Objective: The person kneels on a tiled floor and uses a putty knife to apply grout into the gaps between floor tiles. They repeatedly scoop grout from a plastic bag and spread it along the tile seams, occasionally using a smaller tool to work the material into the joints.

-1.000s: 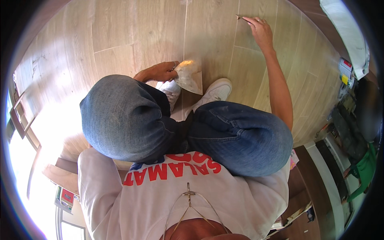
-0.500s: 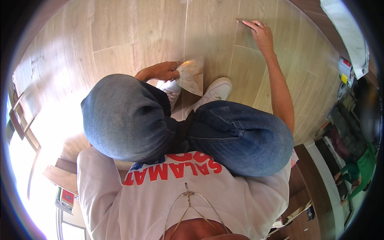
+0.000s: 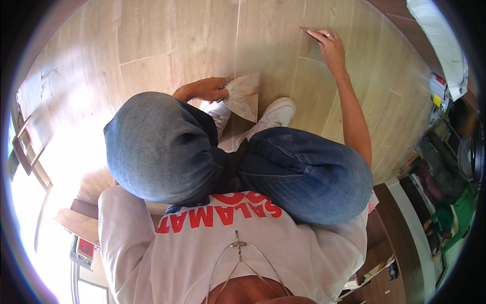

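Note:
My right hand [image 3: 331,49] reaches far forward, its fingers pinched on a thin, pointed tool [image 3: 306,30]. The tip is at the wood-look floor [image 3: 268,45], close to a seam between planks; whether it is a blade or a pick is too small to tell. Just past my left knee, my left hand [image 3: 206,90] is closed on the edge of a pale, stained, roughly triangular sheet [image 3: 244,96]. That sheet hangs over my white shoes [image 3: 277,114]; I cannot tell if it is paper or cloth.
My bent knees in jeans [image 3: 157,147] take up the middle. A can with a coloured label [image 3: 438,87] and a heap of dark and green items [image 3: 445,202] stand along the right. Bright light falls on the left floor, beside a wooden frame [image 3: 26,147].
My right hand and the tool tip have shifted very slightly. My left hand and the pale sheet stay almost where they were, while a bright glint on the sheet has faded.

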A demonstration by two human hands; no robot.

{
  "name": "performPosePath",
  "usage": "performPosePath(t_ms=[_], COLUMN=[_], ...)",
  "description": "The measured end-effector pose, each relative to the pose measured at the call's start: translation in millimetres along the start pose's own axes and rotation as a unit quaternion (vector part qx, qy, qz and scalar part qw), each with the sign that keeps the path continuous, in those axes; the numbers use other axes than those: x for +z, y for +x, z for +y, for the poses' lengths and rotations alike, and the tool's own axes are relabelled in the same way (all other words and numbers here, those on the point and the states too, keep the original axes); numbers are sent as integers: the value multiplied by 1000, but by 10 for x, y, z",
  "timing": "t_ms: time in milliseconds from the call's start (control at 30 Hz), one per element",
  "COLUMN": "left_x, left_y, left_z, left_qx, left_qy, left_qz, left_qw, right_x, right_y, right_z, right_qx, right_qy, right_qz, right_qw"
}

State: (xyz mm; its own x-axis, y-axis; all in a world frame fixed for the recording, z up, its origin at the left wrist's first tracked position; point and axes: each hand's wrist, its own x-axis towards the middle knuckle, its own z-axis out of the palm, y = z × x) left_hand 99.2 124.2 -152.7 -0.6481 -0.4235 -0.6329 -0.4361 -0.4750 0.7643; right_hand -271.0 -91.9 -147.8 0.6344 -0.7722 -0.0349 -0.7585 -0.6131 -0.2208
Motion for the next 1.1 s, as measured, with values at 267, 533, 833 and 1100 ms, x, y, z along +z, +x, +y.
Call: performPosePath(t_ms=[267,533,833,1100], left_x=[16,-6,-8,-10], left_y=[-6,-15,-46,7], left_z=[-42,66,106,25], left_qx=[-6,-18,-14,-8], left_qy=[-5,5,-8,-4], left_qz=[5,-5,-5,-20], left_qw=[1000,1000,1000,1000], right_x=[-207,-21,-13,-185], right_y=[-145,371,110,-314], right_z=[66,249,13,-106], right_qx=[-31,19,-4,-7], right_qy=[39,14,-16,25], right_qz=[-93,27,-26,-87], right_qw=[994,999,1000,996])
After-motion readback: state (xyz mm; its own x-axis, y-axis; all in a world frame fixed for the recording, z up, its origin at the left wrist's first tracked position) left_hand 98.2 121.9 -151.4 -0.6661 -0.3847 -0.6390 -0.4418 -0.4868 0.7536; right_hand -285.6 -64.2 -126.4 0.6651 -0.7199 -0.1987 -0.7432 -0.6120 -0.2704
